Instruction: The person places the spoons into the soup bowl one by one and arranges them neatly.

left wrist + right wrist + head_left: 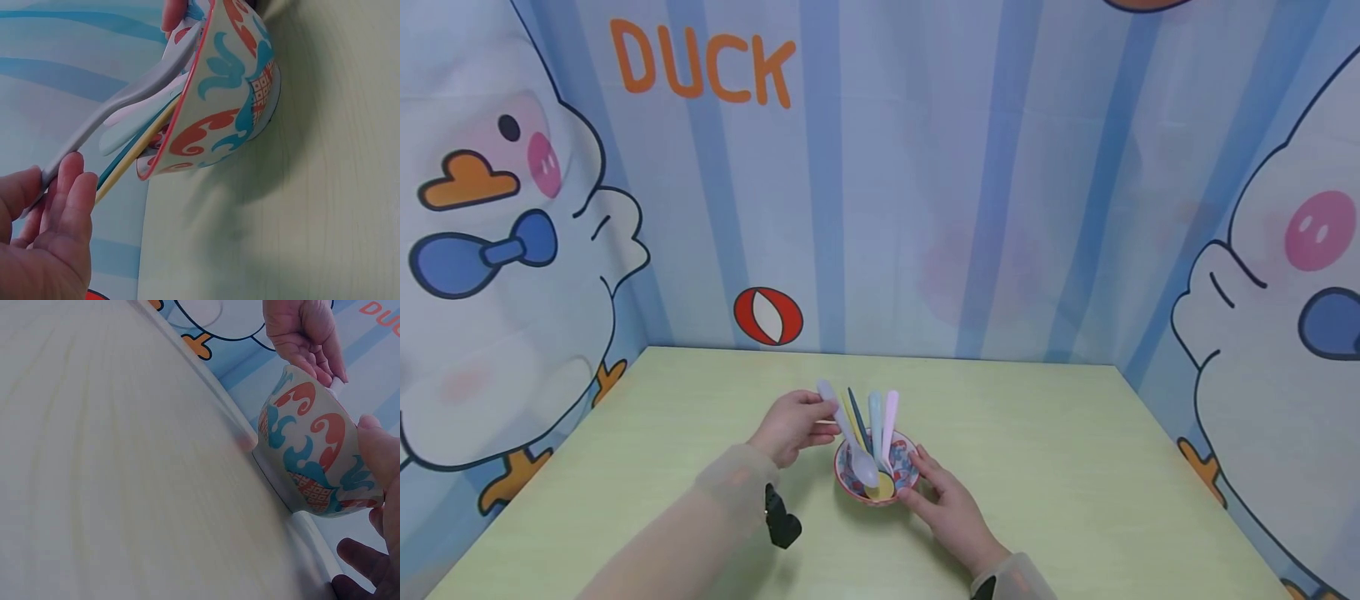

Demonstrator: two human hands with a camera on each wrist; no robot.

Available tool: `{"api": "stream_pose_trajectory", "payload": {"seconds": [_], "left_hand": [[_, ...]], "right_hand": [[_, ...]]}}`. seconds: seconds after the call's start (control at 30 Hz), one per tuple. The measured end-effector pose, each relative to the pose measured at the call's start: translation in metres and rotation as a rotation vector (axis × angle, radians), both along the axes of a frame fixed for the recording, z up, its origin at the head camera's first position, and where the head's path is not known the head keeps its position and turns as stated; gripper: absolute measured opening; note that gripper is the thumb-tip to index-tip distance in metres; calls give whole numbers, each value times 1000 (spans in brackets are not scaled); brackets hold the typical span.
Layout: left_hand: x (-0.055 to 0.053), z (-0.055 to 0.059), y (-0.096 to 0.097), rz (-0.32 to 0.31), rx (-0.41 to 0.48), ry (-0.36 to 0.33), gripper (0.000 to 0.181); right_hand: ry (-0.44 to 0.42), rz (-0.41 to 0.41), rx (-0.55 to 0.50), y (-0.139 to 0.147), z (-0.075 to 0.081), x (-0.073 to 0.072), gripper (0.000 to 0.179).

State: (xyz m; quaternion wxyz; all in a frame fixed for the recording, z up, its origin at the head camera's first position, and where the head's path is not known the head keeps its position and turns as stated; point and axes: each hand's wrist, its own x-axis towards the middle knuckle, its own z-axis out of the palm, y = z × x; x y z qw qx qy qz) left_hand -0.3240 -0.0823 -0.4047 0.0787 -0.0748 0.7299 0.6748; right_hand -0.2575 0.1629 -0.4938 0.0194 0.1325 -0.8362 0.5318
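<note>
A patterned bowl with a red rim stands on the table, blue and orange scrolls on its outside. My right hand holds its right side, the thumb at the rim. Between thumb and fingertips, my left hand pinches the handle of a pale lavender spoon, whose head lies over the bowl. Several more handles lean out at the back: pink, light blue, thin dark blue and thin yellow. Low in the bowl shows a yellow spoon head.
The pale yellow-green table stretches out around the bowl. Behind it hangs a striped blue curtain with cartoon ducks, which also closes off both sides. A black heart-shaped piece hangs at my left wrist.
</note>
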Motion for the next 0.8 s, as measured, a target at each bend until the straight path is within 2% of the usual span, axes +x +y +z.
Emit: {"api": "stream_pose_trajectory", "payload": {"seconds": [0.47,0.8], "left_hand": [[0,-10,7,-1,-19,-5,31],[0,-15,8,22,-17,-9,28]], "right_hand": [[8,-1,8,0,0,-1,63],[-3,-3,5,0,1,0,63]]}}
